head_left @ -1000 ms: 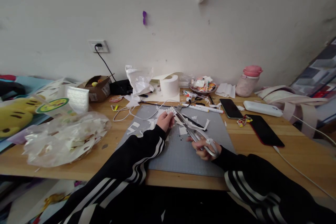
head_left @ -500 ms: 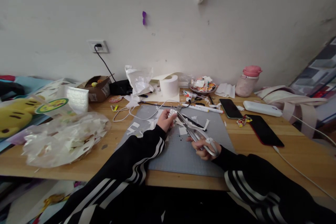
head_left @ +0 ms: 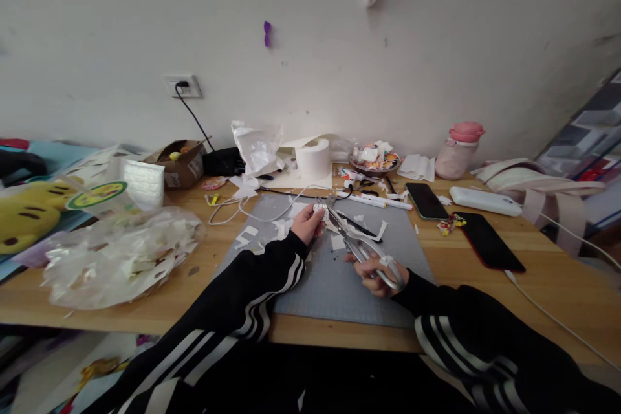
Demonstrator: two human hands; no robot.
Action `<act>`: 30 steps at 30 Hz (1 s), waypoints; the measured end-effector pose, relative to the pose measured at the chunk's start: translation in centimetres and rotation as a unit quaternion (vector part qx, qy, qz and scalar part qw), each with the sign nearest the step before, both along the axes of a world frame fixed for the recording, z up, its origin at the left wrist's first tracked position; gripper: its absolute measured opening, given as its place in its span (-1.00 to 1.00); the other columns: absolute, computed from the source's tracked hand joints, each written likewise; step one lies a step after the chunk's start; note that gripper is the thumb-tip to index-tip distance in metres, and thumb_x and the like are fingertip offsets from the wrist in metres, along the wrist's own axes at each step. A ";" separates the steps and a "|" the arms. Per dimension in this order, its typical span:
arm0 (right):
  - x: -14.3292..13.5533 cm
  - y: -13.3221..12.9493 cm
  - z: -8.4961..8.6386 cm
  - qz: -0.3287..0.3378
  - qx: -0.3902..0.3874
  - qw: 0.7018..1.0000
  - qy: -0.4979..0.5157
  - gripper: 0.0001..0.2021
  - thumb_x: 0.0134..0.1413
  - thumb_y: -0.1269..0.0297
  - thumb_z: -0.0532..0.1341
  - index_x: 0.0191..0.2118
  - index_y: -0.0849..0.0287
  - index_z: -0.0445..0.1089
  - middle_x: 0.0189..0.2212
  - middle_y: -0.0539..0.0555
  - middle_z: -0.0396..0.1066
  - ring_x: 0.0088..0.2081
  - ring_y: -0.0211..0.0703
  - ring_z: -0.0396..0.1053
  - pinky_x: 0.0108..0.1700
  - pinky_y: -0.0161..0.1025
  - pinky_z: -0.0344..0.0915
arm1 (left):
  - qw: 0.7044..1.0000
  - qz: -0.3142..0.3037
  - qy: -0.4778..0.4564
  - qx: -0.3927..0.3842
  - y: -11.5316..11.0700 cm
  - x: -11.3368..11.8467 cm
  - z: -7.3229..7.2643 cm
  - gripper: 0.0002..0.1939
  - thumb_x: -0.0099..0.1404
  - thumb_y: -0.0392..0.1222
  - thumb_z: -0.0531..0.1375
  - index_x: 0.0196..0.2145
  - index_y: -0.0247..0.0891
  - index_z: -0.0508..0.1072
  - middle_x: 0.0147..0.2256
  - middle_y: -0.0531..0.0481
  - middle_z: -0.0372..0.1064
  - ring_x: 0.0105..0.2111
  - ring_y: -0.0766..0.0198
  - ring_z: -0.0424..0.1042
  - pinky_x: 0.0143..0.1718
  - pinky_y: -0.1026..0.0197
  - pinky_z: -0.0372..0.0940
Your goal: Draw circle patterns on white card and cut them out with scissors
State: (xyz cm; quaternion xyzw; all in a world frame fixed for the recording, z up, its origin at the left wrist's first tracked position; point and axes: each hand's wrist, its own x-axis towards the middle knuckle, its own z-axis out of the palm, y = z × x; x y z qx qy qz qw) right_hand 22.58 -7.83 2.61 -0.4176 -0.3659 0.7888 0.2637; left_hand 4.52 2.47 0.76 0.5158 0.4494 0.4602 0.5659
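Note:
My left hand (head_left: 306,225) is closed, pinching a small white piece (head_left: 320,207) marked with dark lines. My right hand (head_left: 377,276) is wrapped round the handles of silver spring-loaded scissors (head_left: 356,242). Their long jaws point up and left, beside the white piece; whether they touch it I cannot tell. Both hands are over a grey cutting mat (head_left: 330,301), where white paper scraps (head_left: 247,236) and a black pen-like tool (head_left: 361,226) lie.
Behind the mat stand a white paper roll (head_left: 312,158), a bowl of scraps (head_left: 376,158) and markers (head_left: 371,199). Two phones (head_left: 490,242), a power bank (head_left: 485,201) and a pink-lidded bottle (head_left: 456,155) are at right. A plastic bag (head_left: 116,265) lies left.
The white piece has turned slightly in my left fingers. My right hand and the scissors look almost unmoved.

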 end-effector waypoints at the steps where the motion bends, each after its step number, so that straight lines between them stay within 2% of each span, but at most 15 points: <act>1: 0.0 0.0 0.0 0.000 0.001 1.000 0.001 -0.59 -0.44 0.26 0.26 -0.27 0.10 0.28 -0.73 -0.28 0.01 -0.76 -0.53 -0.28 -0.71 -0.46 -0.39 | 1.000 0.000 -0.001 0.000 0.0 0.0 0.0 -0.79 0.38 -0.13 0.11 -0.29 -0.36 0.37 -0.53 0.16 0.24 -0.68 0.53 0.15 -0.71 0.44 0.11; 13: 0.1 0.0 -0.3 -0.005 0.011 1.000 0.014 -0.64 -0.45 0.25 0.29 -0.35 0.12 0.31 -0.69 -0.26 0.02 -0.78 -0.56 -0.23 -0.72 -0.49 -0.35 | 1.000 0.006 -0.007 -0.022 -0.1 -0.1 0.3 -0.79 0.38 -0.12 0.11 -0.27 -0.36 0.37 -0.52 0.15 0.25 -0.67 0.52 0.17 -0.69 0.43 0.13; 19: 0.0 -0.2 -0.1 -0.017 0.010 1.000 0.013 -0.59 -0.45 0.25 0.32 -0.30 0.12 0.30 -0.70 -0.27 0.03 -0.78 -0.56 -0.23 -0.74 -0.48 -0.34 | 0.999 0.026 -0.002 -0.040 -0.1 -0.1 0.4 -0.79 0.37 -0.11 0.11 -0.23 -0.36 0.37 -0.46 0.10 0.30 -0.61 0.48 0.24 -0.63 0.40 0.21; 30: -0.1 -0.3 0.2 -0.031 0.011 0.999 0.006 -0.63 -0.42 0.27 0.30 -0.31 0.11 0.31 -0.69 -0.24 0.03 -0.78 -0.56 -0.23 -0.70 -0.44 -0.40 | 0.998 0.043 -0.005 -0.054 0.3 -0.4 0.5 -0.80 0.37 -0.12 0.12 -0.23 -0.34 0.38 -0.42 0.07 0.33 -0.56 0.45 0.29 -0.58 0.37 0.27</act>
